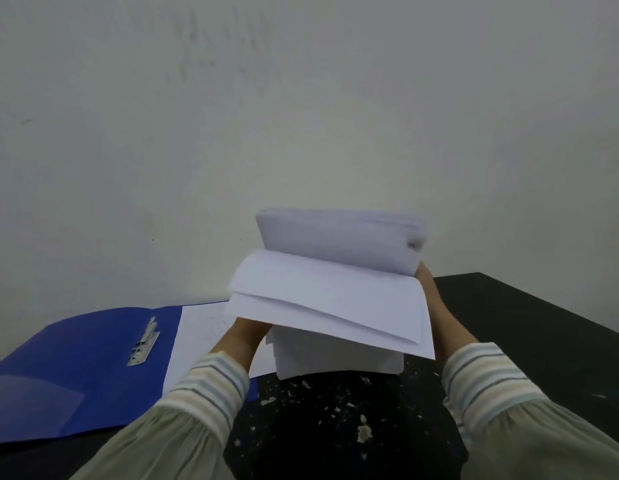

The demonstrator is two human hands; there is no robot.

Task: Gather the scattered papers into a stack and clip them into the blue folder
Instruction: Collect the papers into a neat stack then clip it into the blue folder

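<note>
Mid-frame, my left hand [247,336] and right hand [434,306] each grip a side of the paper stack [335,299], fingers mostly hidden. It's light, floppy, slippery; sheets fan and curl, so edge holds suit. The glossy blue folder [76,368] lies open lower left, metal clip [144,342] raised, on the speckled black counter [335,410].

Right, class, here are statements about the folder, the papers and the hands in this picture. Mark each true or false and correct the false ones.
1. The blue folder lies open on the table. True.
2. The papers are clipped into the folder. False: both hands hold them above the table.
3. The metal clip sits inside the folder. True.
4. The left hand rests on the folder. False: it holds the papers, as does the right hand.
</note>
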